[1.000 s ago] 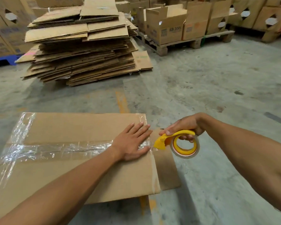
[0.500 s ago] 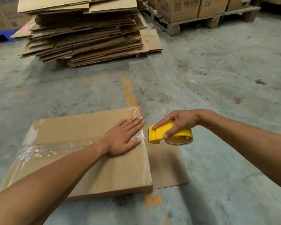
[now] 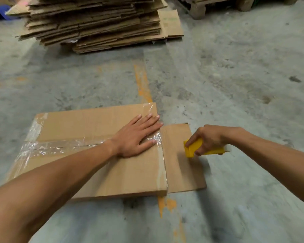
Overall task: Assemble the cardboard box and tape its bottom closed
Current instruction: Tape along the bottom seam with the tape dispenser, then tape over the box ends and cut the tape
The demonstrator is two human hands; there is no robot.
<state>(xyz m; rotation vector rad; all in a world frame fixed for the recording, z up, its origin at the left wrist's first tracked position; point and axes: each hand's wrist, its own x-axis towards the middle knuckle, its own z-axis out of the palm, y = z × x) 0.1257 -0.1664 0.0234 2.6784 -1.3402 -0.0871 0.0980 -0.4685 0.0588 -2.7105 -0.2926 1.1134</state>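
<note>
Concrete floor (image 3: 218, 67), left hand (image 3: 137, 135) flat, fingers spread on cardboard box (image 3: 88, 123), right hand (image 3: 209, 137) gripping tape dispenser (image 3: 193, 148) beside it

Matt brown cardboard is seen in the box (image 3: 88, 123), crossed by glossy, crinkled clear tape (image 3: 47, 148). The dispenser (image 3: 193, 148) is smooth yellow plastic; the floor (image 3: 235, 71) is rough, stained concrete.

We see two bare forearms reaching in from the lower edge, with no sleeve, glove, watch or ring on what shows. Our left hand (image 3: 136, 136) has long, slim fingers with short, pale nails, and the wrist crease is plain to see. Our right hand (image 3: 208, 137) shows rounded knuckles, and its forearm is slightly blurred.
</note>
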